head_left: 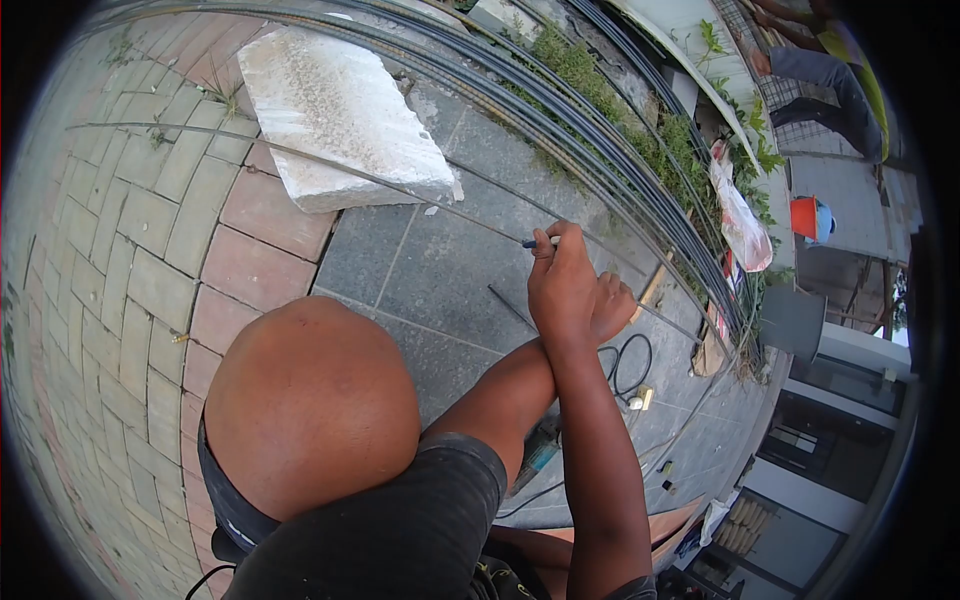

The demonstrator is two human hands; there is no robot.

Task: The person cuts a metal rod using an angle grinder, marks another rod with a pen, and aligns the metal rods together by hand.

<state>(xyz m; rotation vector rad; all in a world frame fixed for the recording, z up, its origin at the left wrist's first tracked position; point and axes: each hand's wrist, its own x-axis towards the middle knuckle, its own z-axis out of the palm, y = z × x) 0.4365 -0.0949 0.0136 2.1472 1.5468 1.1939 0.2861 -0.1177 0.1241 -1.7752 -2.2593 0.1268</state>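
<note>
A long thin steel rod point(400, 187) runs from the far left, across a white foam block, to my hands. My right hand point(562, 285) is closed, thumb and fingers pinching a small dark blue pen-like thing point(530, 244) at the rod. What lies inside that grip is mostly hidden. Beyond it, my left hand point(610, 308) is curled closed on the rod, partly covered by my right hand; the rod shows again past its knuckles. My forearms cross, right over left. The white foam block point(340, 115) lies on the paving under the rod.
A bundle of steel rods point(560, 130) curves along the top and right, beside weeds. A black cable point(632, 362) loops near a plug point(640, 398). My bent knee point(310, 400) fills the lower left. Another person point(835, 85) is at upper right, near a red bucket point(805, 217).
</note>
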